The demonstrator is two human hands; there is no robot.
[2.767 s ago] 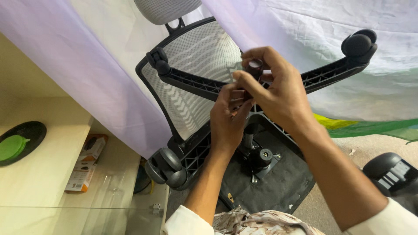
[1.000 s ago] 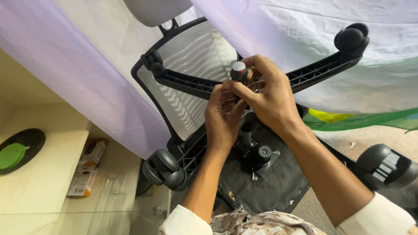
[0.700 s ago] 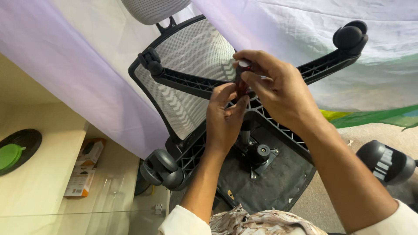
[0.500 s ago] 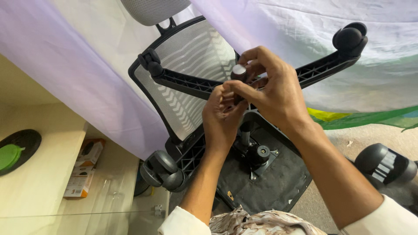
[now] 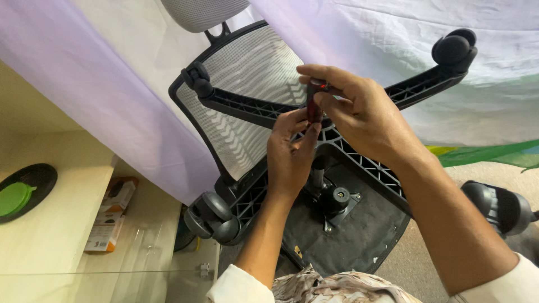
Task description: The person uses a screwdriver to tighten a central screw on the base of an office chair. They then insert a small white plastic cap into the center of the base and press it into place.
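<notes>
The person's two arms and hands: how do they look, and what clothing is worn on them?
Both the left hand and the right hand are bare, with no gloves; no rings or watch show. The forearms are uncovered. White sleeves sit pushed back, one near the left elbow and one at the right arm's lower edge. A beige and brown patterned garment shows between them.

Overturned office chair (image 5: pixel 337 224), black, lying with underside up. Star-shaped base (image 5: pixel 359 163) of ribbed black plastic, legs spreading out from the hub. Twin-wheel castors at the leg ends: one upper right (image 5: pixel 453 49), one lower left (image 5: pixel 213 216), a smaller fitting upper left (image 5: pixel 197 78). Grey mesh backrest (image 5: pixel 247 112) behind the base. Small dark, reddish cylindrical part (image 5: pixel 313 106), upright over the hub, pinched between fingertips of both hands.
</notes>
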